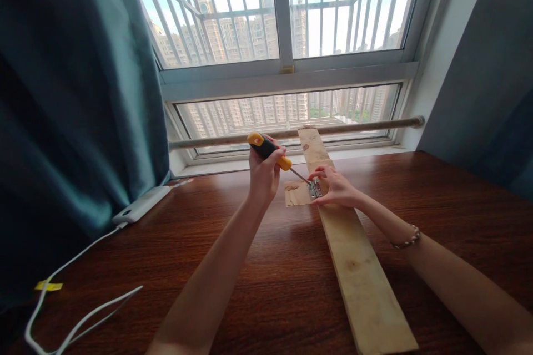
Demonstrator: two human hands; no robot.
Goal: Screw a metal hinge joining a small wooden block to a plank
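My left hand [265, 171] is closed around the yellow and black handle of a screwdriver [263, 146]. The screwdriver slants down to the right, its tip at a small metal hinge [315, 188]. That hinge lies where a short wooden piece [296, 194] meets a long wooden board [353, 255]. With thumb and fingers curved around the hinge's right side, my right hand [335, 186] holds it against the wood. Whether the tip sits in a screw head is too small to tell.
Everything rests on a dark brown wooden table [266, 288]. A white power strip [144, 203] with a white cable [83, 249] lies at the left beside a teal curtain [83, 94]. Behind the table, a horizontal rail [366, 126] runs before the window.
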